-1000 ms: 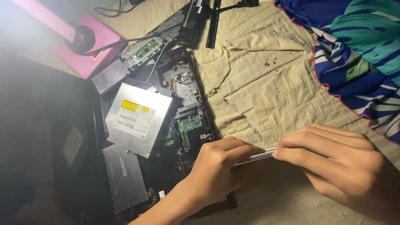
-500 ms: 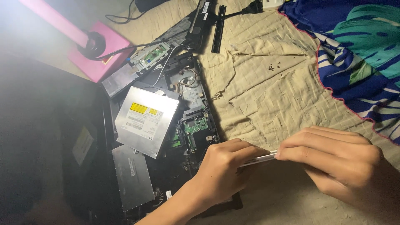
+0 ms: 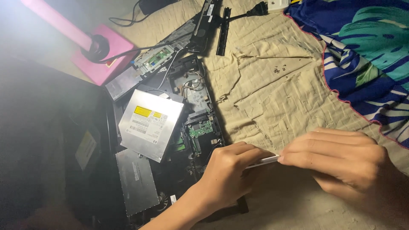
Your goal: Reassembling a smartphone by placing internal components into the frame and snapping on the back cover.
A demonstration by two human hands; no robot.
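My left hand point(image 3: 226, 179) and my right hand point(image 3: 341, 159) meet low in the head view, both pinching one thin white strip-like part point(image 3: 263, 161) that spans the gap between them. What kind of part it is I cannot tell. Just left of my left hand lies an opened black laptop chassis point(image 3: 191, 106) with a green circuit board point(image 3: 200, 130) exposed. A silver optical drive point(image 3: 149, 123) with a yellow label rests tilted on the chassis.
A pink lamp base point(image 3: 106, 55) with its arm stands at top left. Black plastic strips point(image 3: 221, 25) and a power plug point(image 3: 260, 7) lie at the top. Small dark screws point(image 3: 279, 69) dot the beige cloth point(image 3: 272, 98). A blue leaf-patterned fabric point(image 3: 366, 51) covers the right.
The view has shifted slightly, so the laptop and lamp appear further right. Both hands keep holding the white part in about the same place.
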